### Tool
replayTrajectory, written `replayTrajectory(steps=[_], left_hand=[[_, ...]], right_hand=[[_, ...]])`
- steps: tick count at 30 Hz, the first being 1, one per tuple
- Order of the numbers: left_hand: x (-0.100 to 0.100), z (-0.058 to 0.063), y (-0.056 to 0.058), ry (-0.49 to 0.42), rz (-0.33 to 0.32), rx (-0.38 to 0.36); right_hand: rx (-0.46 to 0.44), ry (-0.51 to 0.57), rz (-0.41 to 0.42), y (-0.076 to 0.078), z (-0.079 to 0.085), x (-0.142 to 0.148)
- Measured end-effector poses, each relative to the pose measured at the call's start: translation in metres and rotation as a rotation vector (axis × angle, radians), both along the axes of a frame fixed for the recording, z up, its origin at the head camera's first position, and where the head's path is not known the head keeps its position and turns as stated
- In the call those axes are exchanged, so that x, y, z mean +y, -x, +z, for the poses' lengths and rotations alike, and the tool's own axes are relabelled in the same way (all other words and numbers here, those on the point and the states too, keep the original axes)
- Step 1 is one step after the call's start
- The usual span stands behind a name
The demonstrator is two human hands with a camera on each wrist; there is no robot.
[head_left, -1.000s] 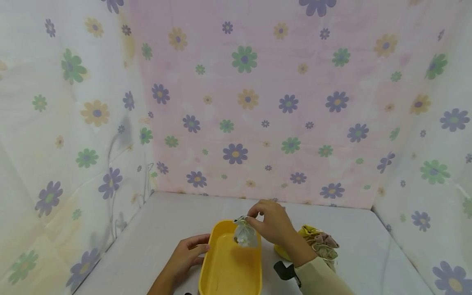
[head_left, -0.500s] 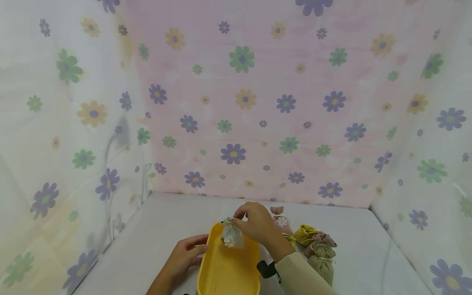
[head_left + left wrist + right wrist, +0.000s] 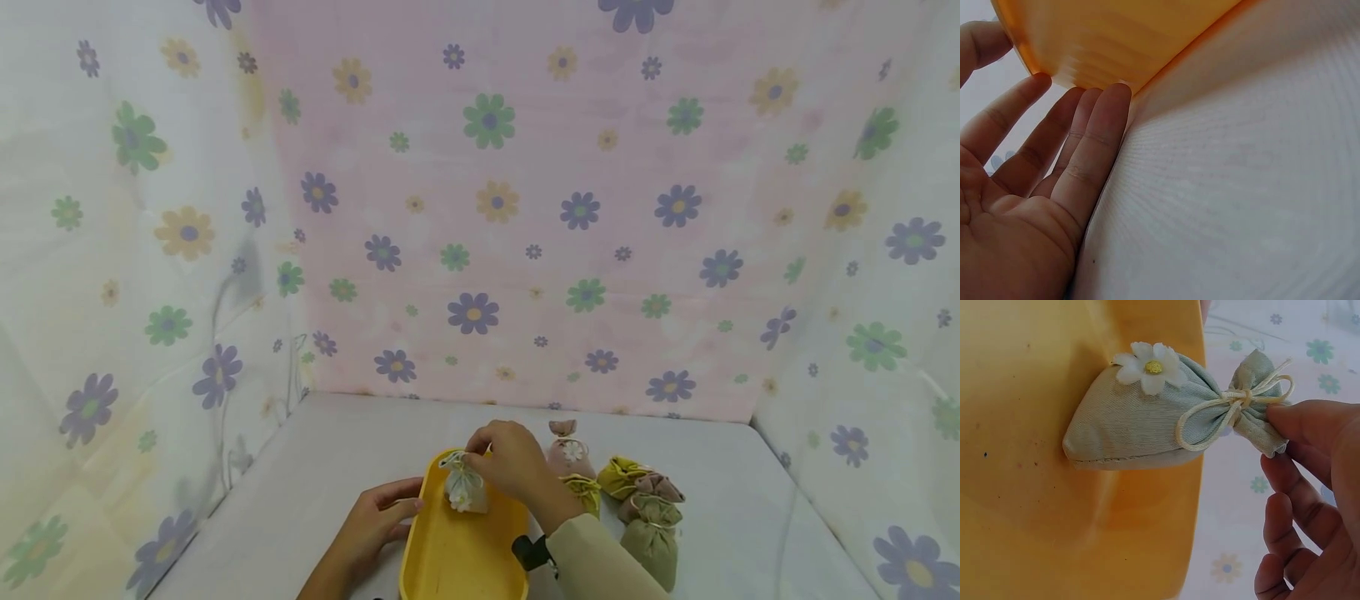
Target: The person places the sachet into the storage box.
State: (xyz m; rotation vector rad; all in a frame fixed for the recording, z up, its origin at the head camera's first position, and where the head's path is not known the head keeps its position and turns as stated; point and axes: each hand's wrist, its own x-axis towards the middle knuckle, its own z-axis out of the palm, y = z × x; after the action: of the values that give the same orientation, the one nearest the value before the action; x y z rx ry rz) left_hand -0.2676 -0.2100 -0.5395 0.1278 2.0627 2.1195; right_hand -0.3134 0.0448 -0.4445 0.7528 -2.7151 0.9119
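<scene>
My right hand (image 3: pixel 510 462) pinches the gathered neck of a pale grey-green drawstring sachet (image 3: pixel 1141 422) between thumb and fingers. A white cloth flower (image 3: pixel 1152 369) decorates the sachet, and a cream cord is tied in a bow round its neck. In the head view the sachet hangs over the far end of a yellow tray (image 3: pixel 457 567), its base close over the tray floor. My left hand (image 3: pixel 375 525) lies at the tray's left side. In the left wrist view its straight fingertips touch the tray's outer wall (image 3: pixel 1129 37).
Right of the tray lie several more sachets: a pink one (image 3: pixel 566 454) with a white flower, mustard ones (image 3: pixel 622 475) and a green one (image 3: pixel 652 542). The right forearm partly covers this group. A flowered cloth wall (image 3: pixel 487 250) closes off the white table (image 3: pixel 337 425) behind.
My right hand has moved left and slightly down with the sachet, from the tray's right edge to over its far end. More sachets on the right now show. The left hand stays put.
</scene>
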Motion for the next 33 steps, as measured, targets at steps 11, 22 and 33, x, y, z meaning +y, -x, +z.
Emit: replayTrajectory(steps=[11, 22, 33], left_hand=[[0.002, 0.002, 0.000, 0.017, 0.012, -0.004], [0.002, 0.002, 0.000, -0.008, 0.009, -0.009], [-0.003, -0.003, 0.002, -0.020, -0.007, -0.018]], right_hand=[[-0.035, -0.001, -0.013, 0.002, -0.003, 0.003], [-0.038, 0.049, 0.014, -0.005, 0.005, 0.018], [0.044, 0.122, 0.034, -0.010, 0.009, 0.038]])
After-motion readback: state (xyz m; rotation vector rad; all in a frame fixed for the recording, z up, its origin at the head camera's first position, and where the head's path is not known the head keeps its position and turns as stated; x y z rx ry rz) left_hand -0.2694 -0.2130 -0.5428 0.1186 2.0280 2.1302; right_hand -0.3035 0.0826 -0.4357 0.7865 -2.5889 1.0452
